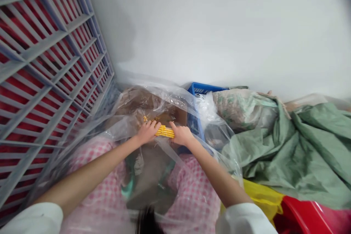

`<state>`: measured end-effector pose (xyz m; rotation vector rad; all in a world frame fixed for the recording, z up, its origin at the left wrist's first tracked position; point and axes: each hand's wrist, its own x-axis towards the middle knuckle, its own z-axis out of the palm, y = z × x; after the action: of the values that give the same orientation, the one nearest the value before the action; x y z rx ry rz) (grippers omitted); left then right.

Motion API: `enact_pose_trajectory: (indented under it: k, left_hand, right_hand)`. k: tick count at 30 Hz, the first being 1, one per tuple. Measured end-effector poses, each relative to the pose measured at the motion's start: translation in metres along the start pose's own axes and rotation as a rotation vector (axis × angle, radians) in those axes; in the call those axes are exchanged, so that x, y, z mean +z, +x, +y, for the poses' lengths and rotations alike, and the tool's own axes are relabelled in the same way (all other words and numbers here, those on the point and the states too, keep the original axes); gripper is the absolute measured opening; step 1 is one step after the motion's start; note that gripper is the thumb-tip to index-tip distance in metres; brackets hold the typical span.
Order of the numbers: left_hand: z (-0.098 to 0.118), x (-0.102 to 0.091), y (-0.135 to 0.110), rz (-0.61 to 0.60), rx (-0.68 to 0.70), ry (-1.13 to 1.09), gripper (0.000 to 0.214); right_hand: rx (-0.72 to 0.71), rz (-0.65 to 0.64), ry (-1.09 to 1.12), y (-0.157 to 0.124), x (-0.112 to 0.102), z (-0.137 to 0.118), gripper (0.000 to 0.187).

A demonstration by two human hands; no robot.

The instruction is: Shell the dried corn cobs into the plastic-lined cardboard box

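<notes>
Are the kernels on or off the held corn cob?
On, where visible: yellow kernels line the corn cob between the left hand and right hand. What the hands cover, I cannot tell.

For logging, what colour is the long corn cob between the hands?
Yellow; the corn cob shows best in the head view.

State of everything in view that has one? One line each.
Corn cob: gripped at both ends, kernels on
Left hand: curled around one end
Right hand: curled around other end
Cardboard box: open
Clear plastic: spread out, wrinkled
Blue crate: partly covered
Green sheet: crumpled
</notes>
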<state>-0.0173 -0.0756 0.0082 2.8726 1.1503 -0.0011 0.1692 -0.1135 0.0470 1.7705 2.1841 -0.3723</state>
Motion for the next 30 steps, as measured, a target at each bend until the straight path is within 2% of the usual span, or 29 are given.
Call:
enact_pose_trajectory:
  k: [2,4,6,10,16,22,27,30]
  left_hand:
    - [-0.004,-0.002,0.002,0.010,0.106,0.032,0.035]
    - [-0.007,-0.004,0.005,0.007,0.204,0.037,0.034]
    - [-0.011,-0.005,0.008,-0.047,0.241,0.017,0.035]
    - [-0.017,-0.003,0.011,-0.191,0.228,-0.003,0.035]
    - [-0.022,-0.001,0.014,-0.289,0.242,-0.051,0.037]
    - [-0.028,-0.003,0.019,-0.418,0.215,-0.118,0.041]
    - [-0.028,0.001,0.018,-0.395,0.158,-0.089,0.042]
    - [-0.029,0.005,0.018,-0.344,0.173,-0.085,0.040]
  right_hand:
    - [-0.007,-0.033,0.060,0.001,0.003,-0.002,0.064]
    - [-0.009,-0.060,0.115,0.003,0.008,-0.004,0.058]
    - [0.009,-0.067,0.157,0.004,0.013,-0.008,0.049]
    - [0.067,-0.045,0.219,0.004,0.027,-0.020,0.038]
    - [0.099,-0.049,0.295,0.008,0.044,-0.031,0.038]
    - [0.081,-0.083,0.324,0.015,0.048,-0.034,0.040]
    - [0.080,-0.056,0.266,0.020,0.042,-0.030,0.048]
    - [0.077,-0.043,0.227,0.021,0.039,-0.027,0.048]
